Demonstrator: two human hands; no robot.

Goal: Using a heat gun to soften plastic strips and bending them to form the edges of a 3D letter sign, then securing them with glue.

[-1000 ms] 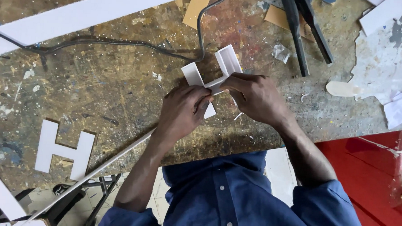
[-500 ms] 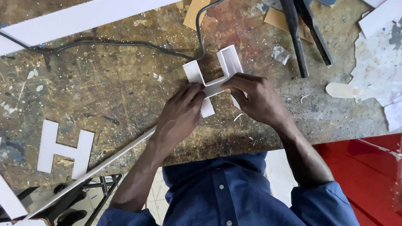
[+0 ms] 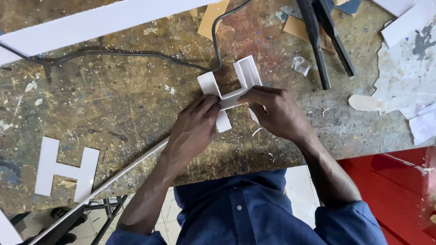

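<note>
A white H-shaped letter with raised side walls lies on the paint-stained workbench. My left hand presses on its lower left leg with the fingertips. My right hand grips the crossbar and the right leg from the right side. Both hands cover the letter's lower half. A thin white strip runs diagonally from under my left wrist toward the bench's near left edge.
A flat white H cut-out lies at the near left. A long white board crosses the far left, above a black cable. Black tongs, cardboard scraps and white offcuts sit at the far right; a red surface at near right.
Both hands have stayed on the walled letter with only slight finger shifts; the view has drifted a little.
</note>
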